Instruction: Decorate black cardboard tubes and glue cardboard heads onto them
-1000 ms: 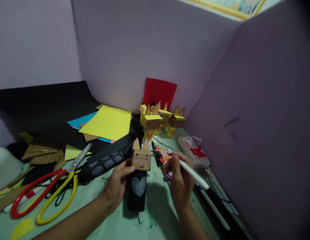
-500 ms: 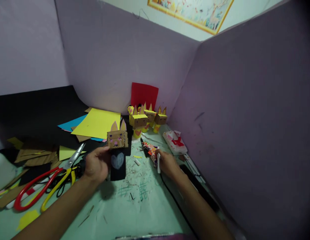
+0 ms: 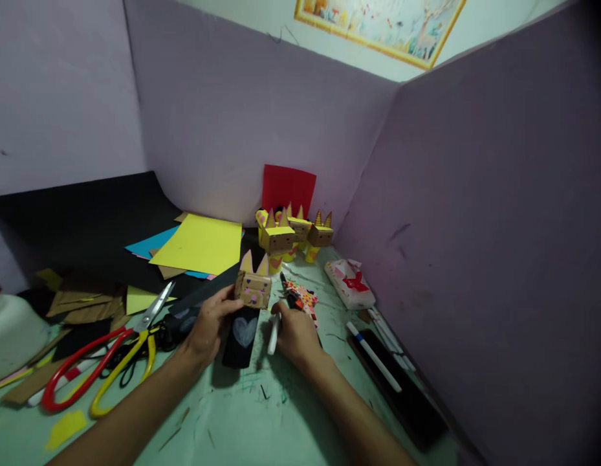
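Observation:
My left hand holds a cardboard figure by the side of its boxy head. The figure has two pointed ears, drawn purple and pink marks on its face, and a black body bearing a pale heart. Close on its right, my right hand is closed around a white marker that points down toward the table. Beyond that hand lies a bundle with a colourful pattern beside a black pen-like item.
Yellow figures with box heads stand at the back before a red sheet. Red and yellow scissors and cardboard scraps lie left. On the right are a wipes packet and a dark case with a white marker on it.
The figure and my left hand have shifted right, and the figure tilts. My right hand has moved left with its marker, close to the figure. The view has turned slightly left.

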The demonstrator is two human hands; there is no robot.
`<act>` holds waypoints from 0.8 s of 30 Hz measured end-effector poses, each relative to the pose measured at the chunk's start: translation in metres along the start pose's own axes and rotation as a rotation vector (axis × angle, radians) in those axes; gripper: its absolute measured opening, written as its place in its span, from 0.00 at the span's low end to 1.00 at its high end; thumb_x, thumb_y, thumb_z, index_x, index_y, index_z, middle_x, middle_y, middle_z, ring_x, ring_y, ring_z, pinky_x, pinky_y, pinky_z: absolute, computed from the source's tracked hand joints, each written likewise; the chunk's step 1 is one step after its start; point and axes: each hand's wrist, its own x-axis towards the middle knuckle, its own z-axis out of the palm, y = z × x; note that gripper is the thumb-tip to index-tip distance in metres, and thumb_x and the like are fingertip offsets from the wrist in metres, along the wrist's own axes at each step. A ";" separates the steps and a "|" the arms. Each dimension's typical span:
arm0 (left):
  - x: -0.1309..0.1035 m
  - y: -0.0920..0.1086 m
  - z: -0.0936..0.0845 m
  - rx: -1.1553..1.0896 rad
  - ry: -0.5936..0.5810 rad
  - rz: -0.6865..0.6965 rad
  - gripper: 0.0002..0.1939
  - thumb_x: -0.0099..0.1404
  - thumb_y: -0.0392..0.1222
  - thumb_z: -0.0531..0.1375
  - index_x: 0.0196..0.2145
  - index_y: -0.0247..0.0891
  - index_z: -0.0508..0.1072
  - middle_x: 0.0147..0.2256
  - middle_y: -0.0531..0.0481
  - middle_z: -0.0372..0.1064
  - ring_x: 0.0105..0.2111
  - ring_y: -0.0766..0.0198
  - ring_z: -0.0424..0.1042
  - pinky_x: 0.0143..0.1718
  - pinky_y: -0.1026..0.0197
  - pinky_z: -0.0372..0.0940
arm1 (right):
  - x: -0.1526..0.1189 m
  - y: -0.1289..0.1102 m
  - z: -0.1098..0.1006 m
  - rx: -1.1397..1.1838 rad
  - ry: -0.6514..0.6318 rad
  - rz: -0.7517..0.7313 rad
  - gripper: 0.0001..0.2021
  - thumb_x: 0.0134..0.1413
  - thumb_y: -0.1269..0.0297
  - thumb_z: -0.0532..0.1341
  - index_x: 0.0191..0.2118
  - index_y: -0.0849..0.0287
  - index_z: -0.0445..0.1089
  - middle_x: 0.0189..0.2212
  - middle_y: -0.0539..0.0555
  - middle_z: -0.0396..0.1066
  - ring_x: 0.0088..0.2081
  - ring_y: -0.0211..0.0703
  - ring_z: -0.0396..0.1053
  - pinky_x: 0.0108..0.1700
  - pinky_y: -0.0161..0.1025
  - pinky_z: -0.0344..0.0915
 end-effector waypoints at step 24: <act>-0.024 -0.028 0.003 1.025 0.122 0.459 0.23 0.60 0.41 0.54 0.52 0.32 0.66 0.50 0.39 0.65 0.49 0.54 0.64 0.51 0.50 0.59 | -0.035 -0.008 0.009 1.138 0.287 0.312 0.18 0.33 0.58 0.72 0.30 0.57 0.66 0.22 0.48 0.71 0.23 0.38 0.67 0.25 0.34 0.64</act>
